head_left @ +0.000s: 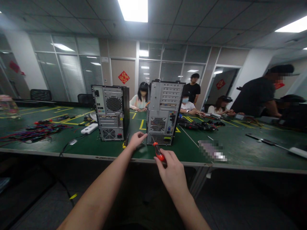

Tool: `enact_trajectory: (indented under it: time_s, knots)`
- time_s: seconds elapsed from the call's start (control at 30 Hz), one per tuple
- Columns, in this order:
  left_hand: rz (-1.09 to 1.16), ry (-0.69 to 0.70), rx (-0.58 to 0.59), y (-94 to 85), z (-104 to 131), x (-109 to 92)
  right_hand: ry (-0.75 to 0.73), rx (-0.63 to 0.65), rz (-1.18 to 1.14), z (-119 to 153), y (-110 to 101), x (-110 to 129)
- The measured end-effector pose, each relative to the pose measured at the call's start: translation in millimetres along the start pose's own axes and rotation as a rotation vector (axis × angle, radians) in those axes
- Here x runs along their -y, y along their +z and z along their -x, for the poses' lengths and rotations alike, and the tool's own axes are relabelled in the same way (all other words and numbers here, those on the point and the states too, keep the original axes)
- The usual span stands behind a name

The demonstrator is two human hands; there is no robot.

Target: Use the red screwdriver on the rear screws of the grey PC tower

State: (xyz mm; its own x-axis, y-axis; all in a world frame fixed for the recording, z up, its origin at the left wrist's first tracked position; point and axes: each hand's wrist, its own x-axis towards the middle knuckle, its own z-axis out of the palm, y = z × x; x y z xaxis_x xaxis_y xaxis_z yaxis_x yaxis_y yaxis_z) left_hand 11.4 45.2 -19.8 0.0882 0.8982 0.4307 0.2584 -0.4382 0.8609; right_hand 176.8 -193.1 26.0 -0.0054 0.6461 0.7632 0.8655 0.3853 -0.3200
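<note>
In my right hand (pixel 173 167) is a screwdriver (pixel 158 151) with a red and black handle. Its thin shaft points up and left at the lower back of a silver computer tower (pixel 157 95); whether the tip touches a screw is too small to tell. My left hand (pixel 137 140) is beside the lower left edge of that tower, its fingers bent together by the edge. What they pinch, if anything, is hidden. Left of it stands a second computer tower (pixel 107 123), its back panel facing me. A yellow and black screwdriver (pixel 125 142) lies between the towers.
Bundled cables (pixel 35 131) and a white power strip (pixel 89 128) lie on the green table (pixel 79 148) at left. Black tools and cables (pixel 199 124), a blurred flat object (pixel 212 150) and a long dark bar (pixel 263 140) lie at right. Several people sit or stand across the table.
</note>
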Motion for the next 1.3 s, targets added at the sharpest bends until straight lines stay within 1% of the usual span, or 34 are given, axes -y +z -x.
enact_trajectory:
  time_s: [0.1,0.27,0.33,0.53,0.67,0.73,0.9,1.03,1.1,1.23,1.3]
  knots:
    - [0.002,-0.001,0.002,0.3,-0.8,2.1,0.031,-0.032,-0.024,0.1,0.5,-1.2]
    - [0.000,-0.008,0.003,0.0,-1.0,2.1,-0.072,-0.010,0.032,-0.9,-1.8,-0.9]
    - [-0.010,-0.003,-0.002,-0.1,-1.1,1.5,-0.085,-0.009,0.037,-1.0,-1.6,-0.7]
    - [-0.034,0.014,-0.020,-0.1,-2.0,3.3,0.048,-0.035,-0.021,0.3,2.3,-3.7]
    - [-0.027,0.021,-0.014,0.0,-1.6,4.6,0.090,-0.026,-0.055,0.5,2.1,-3.4]
    - [-0.024,0.021,-0.011,-0.1,-1.0,4.1,0.065,-0.026,-0.070,0.1,1.2,-1.9]
    - [-0.026,0.016,-0.003,-0.5,-0.2,2.9,-0.059,-0.065,-0.064,-1.0,-1.9,1.9]
    - [-0.010,0.018,-0.006,0.1,-0.3,3.1,-0.126,-0.036,-0.020,-0.7,-4.2,3.7]
    - [0.003,0.018,-0.006,0.4,-0.1,2.4,-0.111,-0.027,-0.024,0.2,-3.8,3.7]
    - [0.007,0.008,-0.007,0.2,0.5,0.1,-0.005,-0.028,-0.050,1.9,-0.6,1.6]
    - [0.002,0.009,-0.006,-0.2,0.4,-0.2,0.006,-0.034,-0.053,1.9,0.4,0.3]
